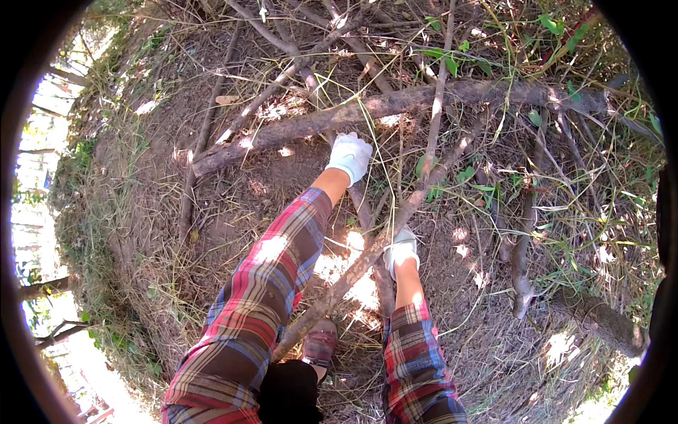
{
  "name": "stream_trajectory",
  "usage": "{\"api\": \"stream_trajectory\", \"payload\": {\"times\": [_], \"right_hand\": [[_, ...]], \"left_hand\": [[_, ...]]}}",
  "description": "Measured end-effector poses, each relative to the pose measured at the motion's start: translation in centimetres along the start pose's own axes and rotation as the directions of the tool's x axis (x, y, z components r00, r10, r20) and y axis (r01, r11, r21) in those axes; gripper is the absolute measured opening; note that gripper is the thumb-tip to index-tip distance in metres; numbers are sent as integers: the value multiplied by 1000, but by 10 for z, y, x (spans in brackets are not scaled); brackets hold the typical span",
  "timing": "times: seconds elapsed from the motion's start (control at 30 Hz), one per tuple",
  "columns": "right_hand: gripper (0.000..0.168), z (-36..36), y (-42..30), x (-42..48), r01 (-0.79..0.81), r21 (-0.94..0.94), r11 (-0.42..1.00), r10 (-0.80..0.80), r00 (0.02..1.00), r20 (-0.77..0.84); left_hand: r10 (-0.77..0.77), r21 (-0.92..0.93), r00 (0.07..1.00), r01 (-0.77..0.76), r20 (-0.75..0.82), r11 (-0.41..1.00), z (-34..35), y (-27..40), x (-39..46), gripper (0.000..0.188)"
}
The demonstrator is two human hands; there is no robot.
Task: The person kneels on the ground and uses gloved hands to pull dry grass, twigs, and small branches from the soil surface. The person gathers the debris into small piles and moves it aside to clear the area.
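Note:
My left hand (349,156), in a white glove, is closed around a slender branch (362,206), just below a thick bark-covered branch (312,124). The slender one passes downward from the fist and under a long diagonal branch (344,283). My right hand (402,249), gloved in white too, is low beside the crossing of these two. Its fingers are partly hidden by the wood, so which piece it touches is unclear. Long pale grass stems (393,196) hang over the wood between my hands.
More branches (299,55) cross at the top. A forked branch (522,265) and a thick log (598,318) lie at right. Leafy vines (450,58) tangle above right. My shoe (320,342) stands on dry grass and soil beside the diagonal branch. Grass (85,238) borders the left side.

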State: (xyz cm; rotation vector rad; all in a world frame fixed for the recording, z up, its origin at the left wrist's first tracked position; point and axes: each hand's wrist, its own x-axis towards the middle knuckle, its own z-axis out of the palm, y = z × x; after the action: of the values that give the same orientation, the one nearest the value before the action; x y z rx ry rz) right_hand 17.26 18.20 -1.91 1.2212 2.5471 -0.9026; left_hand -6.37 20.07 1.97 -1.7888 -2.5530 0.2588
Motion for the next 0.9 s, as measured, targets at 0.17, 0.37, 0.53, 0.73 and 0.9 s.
{"api": "stream_trajectory", "payload": {"times": [0.17,0.37,0.53,0.73,0.9], "right_hand": [[27,-4,-9,12,168,-449,878,-172,985,33],[25,-19,26,-35,-11,88,996,13,1000,-20],[37,-15,52,-141,-335,664,668,378,922,84],[35,-26,140,-168,-279,451,848,312,950,0],[39,-162,66,-175,-419,-146,896,430,902,45]], "left_hand": [[3,6,999,-3,-41,1000,1,0,-6,13],[26,-113,990,-43,-141,993,-14,14,-20,10],[-62,-335,963,-31,-264,942,-7,8,-116,8],[-248,-532,960,142,-132,835,-27,-56,-249,12],[-419,51,517,583,746,811,-46,-103,-326,49]]}}
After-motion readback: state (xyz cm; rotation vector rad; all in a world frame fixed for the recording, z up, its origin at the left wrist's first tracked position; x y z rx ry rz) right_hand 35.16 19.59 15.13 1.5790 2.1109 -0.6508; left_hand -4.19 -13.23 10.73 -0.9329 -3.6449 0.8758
